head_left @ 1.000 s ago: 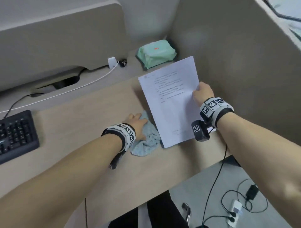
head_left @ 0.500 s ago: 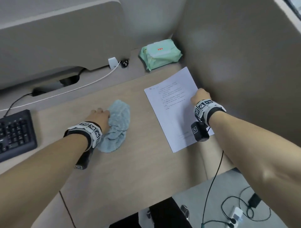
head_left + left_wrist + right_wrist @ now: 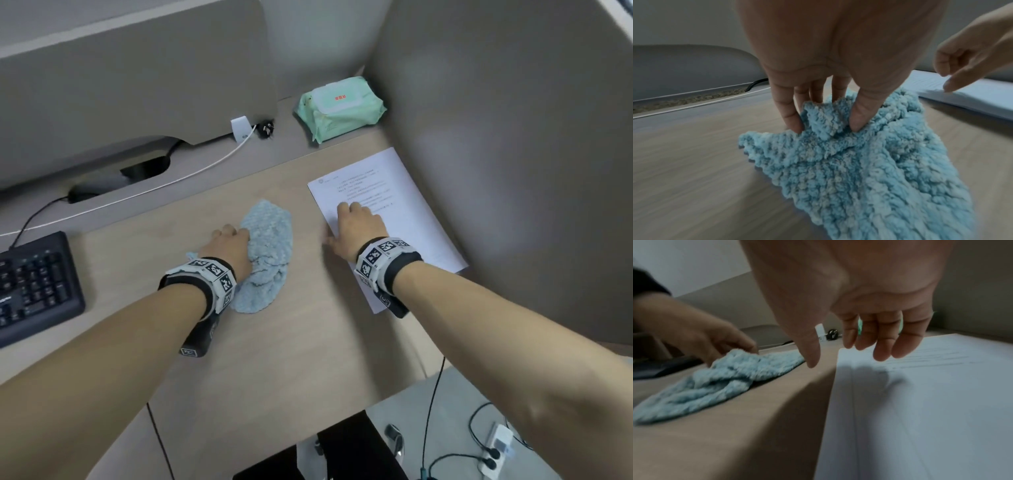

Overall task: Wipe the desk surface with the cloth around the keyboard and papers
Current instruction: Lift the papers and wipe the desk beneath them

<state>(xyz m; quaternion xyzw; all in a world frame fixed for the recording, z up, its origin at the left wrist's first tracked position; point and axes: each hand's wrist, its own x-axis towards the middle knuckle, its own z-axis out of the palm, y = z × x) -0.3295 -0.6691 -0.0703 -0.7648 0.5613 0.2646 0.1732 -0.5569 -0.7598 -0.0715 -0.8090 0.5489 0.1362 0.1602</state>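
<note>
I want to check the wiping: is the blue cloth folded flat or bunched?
Bunched: the cloth shows ridges where the left hand pinches it.

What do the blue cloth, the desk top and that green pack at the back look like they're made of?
Cloth: a soft fleecy textile, probably microfibre or chenille, judging by its nubby loops.
Desk top: light wood grain with a matte finish, likely laminate rather than solid wood.
Green pack: thin soft plastic film, wrinkled and slightly glossy, with a stiffer-looking white flap on top.
</note>
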